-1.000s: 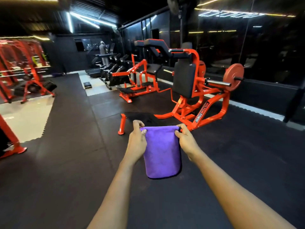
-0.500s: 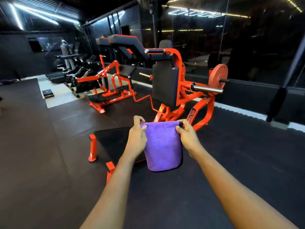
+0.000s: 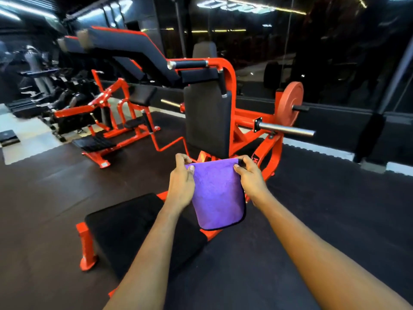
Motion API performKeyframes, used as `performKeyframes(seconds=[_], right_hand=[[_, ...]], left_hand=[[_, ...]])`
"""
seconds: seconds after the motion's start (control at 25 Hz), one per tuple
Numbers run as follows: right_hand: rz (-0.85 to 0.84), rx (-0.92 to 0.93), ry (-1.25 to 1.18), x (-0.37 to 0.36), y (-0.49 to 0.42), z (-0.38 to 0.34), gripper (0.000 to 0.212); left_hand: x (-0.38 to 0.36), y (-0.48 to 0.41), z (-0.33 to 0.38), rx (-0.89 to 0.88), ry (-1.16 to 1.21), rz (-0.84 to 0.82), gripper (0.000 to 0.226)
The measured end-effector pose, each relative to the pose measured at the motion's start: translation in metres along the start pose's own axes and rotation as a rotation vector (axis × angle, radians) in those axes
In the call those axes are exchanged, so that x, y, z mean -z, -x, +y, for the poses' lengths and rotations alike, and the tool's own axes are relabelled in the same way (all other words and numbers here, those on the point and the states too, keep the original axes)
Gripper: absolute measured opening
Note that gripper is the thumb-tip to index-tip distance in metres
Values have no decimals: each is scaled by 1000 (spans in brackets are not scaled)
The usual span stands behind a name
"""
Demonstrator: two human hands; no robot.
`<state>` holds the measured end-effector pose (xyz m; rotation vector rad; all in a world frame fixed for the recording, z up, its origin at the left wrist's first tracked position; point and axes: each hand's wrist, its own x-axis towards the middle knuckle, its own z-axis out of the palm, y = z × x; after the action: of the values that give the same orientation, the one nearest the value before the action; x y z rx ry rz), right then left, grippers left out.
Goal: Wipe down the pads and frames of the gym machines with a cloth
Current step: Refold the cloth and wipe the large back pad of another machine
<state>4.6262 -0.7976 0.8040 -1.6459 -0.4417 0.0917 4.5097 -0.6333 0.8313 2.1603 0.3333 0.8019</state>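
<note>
Purple cloth [image 3: 218, 193] hangs with long axis vertical, folded end down, above the black seat pad [image 3: 134, 231]. Left hand [image 3: 181, 182] and right hand [image 3: 251, 177] fingers pinch its top corners. Upright back pad [image 3: 206, 121] and orange frame [image 3: 266, 151] stand just behind

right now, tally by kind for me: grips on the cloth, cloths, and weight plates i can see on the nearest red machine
grips on the cloth: 2, left grip and right grip, each pinching a top corner
purple cloth: 1
weight plate: 1
total: 4
</note>
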Motion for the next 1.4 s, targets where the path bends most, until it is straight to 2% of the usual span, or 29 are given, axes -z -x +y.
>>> performKeyframes(seconds=[0.12, 0.32, 0.44, 0.64, 0.76, 0.88, 1.0, 1.08, 1.28, 1.4], right_hand=[[109, -27, -29, -13, -77, 29, 22], [324, -89, -82, -15, -200, 72, 14], [443, -95, -117, -9, -262, 109, 20], [601, -137, -253, -15, -375, 190, 5], [636, -121, -308, -26, -421, 210, 10], [700, -82, -281, -33, -464, 237, 20], [788, -26, -210, -45, -506, 292, 12], [822, 16, -179, -53, -528, 338, 8], [919, 219, -14, -96, -572, 482, 15], [996, 299, 26, -122, -577, 521, 13]], left_hand=[[-42, -89, -42, -34, 62, -45, 12], [-131, -231, -93, -119, 109, -138, 18], [-189, -292, -120, -190, 134, -198, 17], [-290, -397, -191, -304, 31, -345, 23], [-320, -445, -218, -361, 39, -355, 23], [-350, -486, -245, -450, 78, -332, 19], [-397, -517, -292, -535, 144, -295, 18], [-432, -528, -332, -578, 188, -271, 18], [-517, -546, -475, -818, 371, -251, 19], [-534, -556, -525, -959, 473, -304, 18]])
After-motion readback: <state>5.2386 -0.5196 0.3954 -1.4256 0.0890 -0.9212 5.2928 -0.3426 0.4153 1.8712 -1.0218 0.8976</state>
